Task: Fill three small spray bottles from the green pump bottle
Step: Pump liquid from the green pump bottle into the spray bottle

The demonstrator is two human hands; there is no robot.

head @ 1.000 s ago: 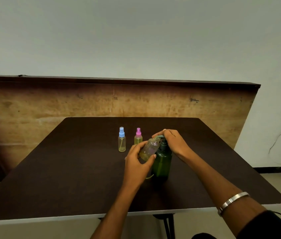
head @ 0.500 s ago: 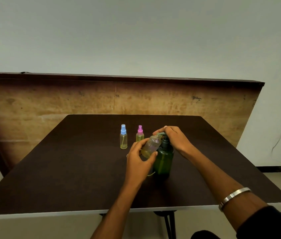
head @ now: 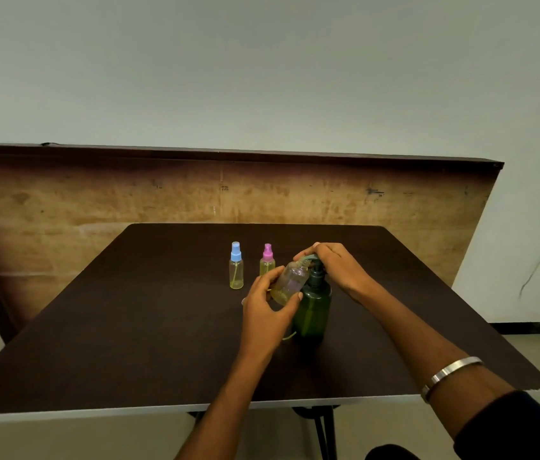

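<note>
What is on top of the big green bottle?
The right hand rests on the green pump bottle, covering most of its pump head. The left hand holds a tilted uncapped small bottle at the spout. The spout tip is hidden.

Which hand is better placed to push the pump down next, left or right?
Right. The right hand already rests on top of the green pump bottle head, while the left hand is busy holding the uncapped small bottle tilted at the spout.

two capped bottles left-behind pump bottle | all on table
</note>
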